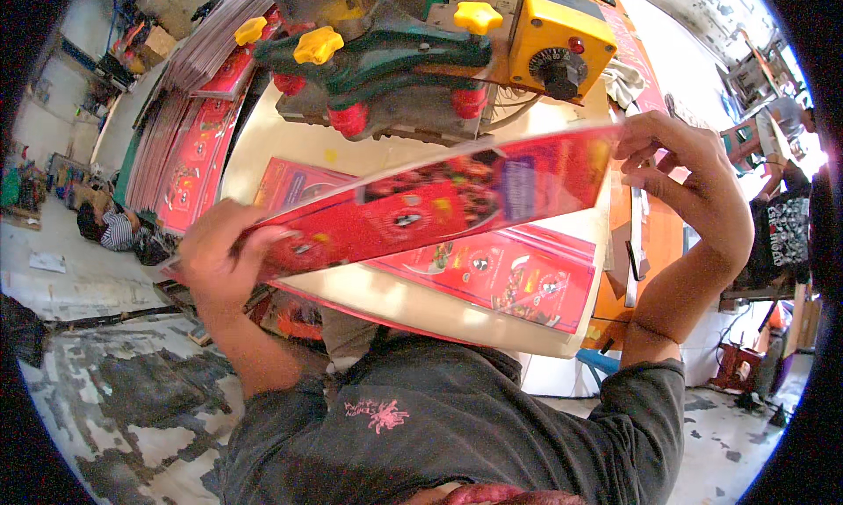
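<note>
A long red printed sheet (413, 208) with food pictures is raised and slanted in front of me, its right end higher than its left. My left hand (224, 250) grips the left end, thumb on the printed face and fingers behind. At the upper right corner, my right hand (685, 167) pinches the edge between thumb and fingertips. Beneath it, more red printed sheets (544, 281) lie on a cream work surface (439, 316), partly hidden by the raised one. The raised sheet is slightly blurred.
A dark green machine (386, 61) with yellow star knobs and red feet stands just beyond the sheet. Its yellow control box (562, 44) has a black dial. Tall stacks of red printed sheets (198, 167) stand at left. Other people (118, 228) are in the background on both sides.
</note>
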Tool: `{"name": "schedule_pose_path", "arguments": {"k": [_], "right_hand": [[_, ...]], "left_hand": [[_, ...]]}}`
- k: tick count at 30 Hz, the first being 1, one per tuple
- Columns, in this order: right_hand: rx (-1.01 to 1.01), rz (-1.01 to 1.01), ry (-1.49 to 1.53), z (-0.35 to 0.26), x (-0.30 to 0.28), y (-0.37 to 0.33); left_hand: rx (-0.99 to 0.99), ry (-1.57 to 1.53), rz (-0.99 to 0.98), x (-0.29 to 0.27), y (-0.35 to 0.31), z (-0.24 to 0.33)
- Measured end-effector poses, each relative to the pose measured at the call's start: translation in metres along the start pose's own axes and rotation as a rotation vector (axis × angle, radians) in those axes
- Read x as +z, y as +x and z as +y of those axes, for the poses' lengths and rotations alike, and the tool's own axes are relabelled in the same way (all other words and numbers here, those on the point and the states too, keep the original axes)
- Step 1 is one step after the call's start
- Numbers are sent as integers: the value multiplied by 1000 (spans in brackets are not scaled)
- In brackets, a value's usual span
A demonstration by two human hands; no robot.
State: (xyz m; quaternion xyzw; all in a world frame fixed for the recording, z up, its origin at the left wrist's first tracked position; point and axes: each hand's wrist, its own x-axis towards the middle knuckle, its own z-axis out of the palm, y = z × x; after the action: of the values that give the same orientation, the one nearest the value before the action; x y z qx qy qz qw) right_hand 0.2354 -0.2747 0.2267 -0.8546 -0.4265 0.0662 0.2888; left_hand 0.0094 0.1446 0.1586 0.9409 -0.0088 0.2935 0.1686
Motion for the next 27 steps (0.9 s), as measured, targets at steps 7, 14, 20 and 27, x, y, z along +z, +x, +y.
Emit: {"name": "schedule_pose_path", "arguments": {"k": [7,14,20,27], "right_hand": [[7,-32,37,-1,3,-1],[-52,-384,57,-1,6,4],[-135,-425,86,-8,12,4],[-131,-412,58,-4,12,4]], "left_hand": [[-225,-122,372,-33,-93,-95],[-443,-1120,675,-50,-103,-95],[-458,-1594,820,-40,-109,-103],[-710,-1327,668,29,-79,-25]]}}
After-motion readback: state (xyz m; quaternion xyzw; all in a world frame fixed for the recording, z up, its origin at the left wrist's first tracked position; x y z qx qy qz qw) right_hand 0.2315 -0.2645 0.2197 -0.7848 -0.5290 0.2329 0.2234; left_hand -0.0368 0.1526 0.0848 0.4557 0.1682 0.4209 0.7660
